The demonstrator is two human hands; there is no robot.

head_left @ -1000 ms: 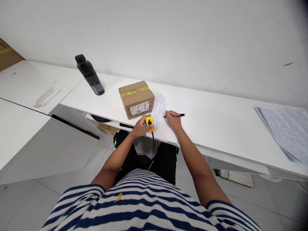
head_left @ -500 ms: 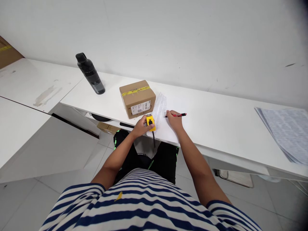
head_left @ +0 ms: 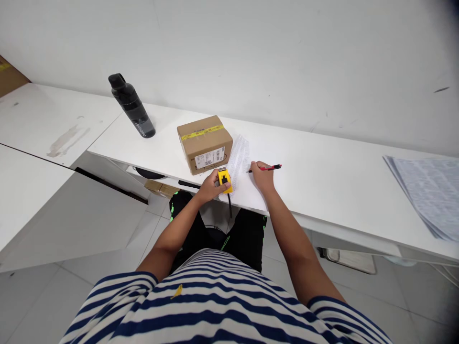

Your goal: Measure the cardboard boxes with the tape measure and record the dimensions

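My left hand [head_left: 209,188] is closed around a yellow tape measure [head_left: 224,179] at the front edge of the table, its black strap hanging down. Just behind it stands a taped cardboard box [head_left: 204,143] with a white label on its front. In my right hand [head_left: 263,177] is a red and black pen [head_left: 271,167], its tip pointing left over a sheet of paper [head_left: 247,191]. Dense writing covers the left part of that sheet; the right part is partly under my hand.
A black bottle [head_left: 132,106] stands left of the box on the white table [head_left: 322,181]. Printed sheets [head_left: 426,191] lie at the far right. Behind the table runs a white wall [head_left: 251,57]. Part of another carton [head_left: 10,76] shows at the left edge.
My right hand with the pen has shifted slightly right over the paper. The left hand keeps hold of the tape measure. The view has tilted a little.
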